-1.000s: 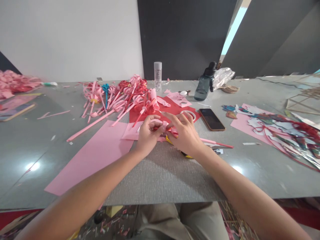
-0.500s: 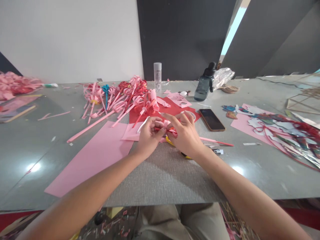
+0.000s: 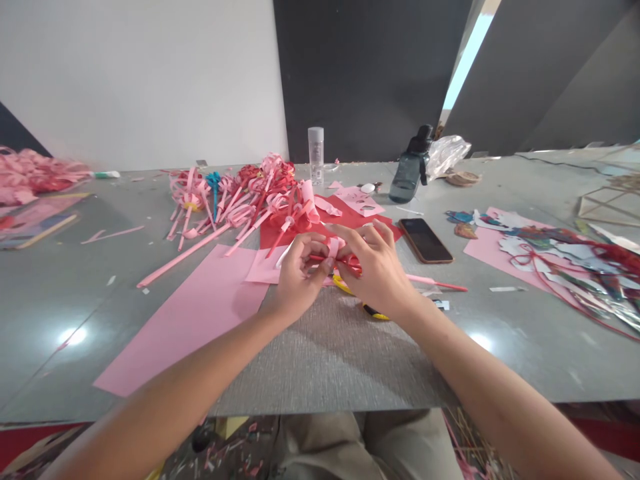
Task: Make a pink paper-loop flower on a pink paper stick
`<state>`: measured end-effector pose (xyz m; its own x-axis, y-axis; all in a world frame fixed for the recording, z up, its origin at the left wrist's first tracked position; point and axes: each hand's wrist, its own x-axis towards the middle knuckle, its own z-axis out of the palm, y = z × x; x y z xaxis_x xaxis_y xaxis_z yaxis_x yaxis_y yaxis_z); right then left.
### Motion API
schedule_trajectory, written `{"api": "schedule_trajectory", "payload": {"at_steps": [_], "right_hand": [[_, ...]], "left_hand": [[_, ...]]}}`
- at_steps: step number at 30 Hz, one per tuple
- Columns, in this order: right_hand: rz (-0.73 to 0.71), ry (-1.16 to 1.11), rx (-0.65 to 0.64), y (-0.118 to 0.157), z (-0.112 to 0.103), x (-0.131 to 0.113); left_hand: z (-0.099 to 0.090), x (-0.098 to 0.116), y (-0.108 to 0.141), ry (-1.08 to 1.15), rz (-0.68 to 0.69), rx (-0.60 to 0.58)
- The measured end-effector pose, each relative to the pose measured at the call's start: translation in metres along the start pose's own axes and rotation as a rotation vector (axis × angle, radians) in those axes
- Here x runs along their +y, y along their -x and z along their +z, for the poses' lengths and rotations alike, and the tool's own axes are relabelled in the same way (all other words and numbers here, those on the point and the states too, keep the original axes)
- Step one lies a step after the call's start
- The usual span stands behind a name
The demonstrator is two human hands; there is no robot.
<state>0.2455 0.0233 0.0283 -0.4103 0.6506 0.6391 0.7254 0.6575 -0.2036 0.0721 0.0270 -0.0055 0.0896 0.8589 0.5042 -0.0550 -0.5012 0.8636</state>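
Head view: pink strip (image 3: 333, 247) between left hand (image 3: 299, 275), right hand (image 3: 377, 272).

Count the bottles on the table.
2: a clear bottle behind the red paper, and a dark bottle farther right, beside the crumpled plastic.

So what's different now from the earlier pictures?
More of the pink strip shows between the left hand and the right hand, as a curved band. Both hands keep hold; nothing was let go. The phone and dark bottle stayed put; the view just shifted slightly.
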Motion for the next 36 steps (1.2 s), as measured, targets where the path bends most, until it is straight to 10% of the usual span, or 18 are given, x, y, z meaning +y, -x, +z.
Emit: {"api": "schedule_trajectory", "payload": {"at_steps": [36], "right_hand": [[-0.053, 0.057, 0.077, 0.001, 0.006, 0.002]], "left_hand": [[0.001, 0.003, -0.001, -0.070, -0.023, 0.027]]}}
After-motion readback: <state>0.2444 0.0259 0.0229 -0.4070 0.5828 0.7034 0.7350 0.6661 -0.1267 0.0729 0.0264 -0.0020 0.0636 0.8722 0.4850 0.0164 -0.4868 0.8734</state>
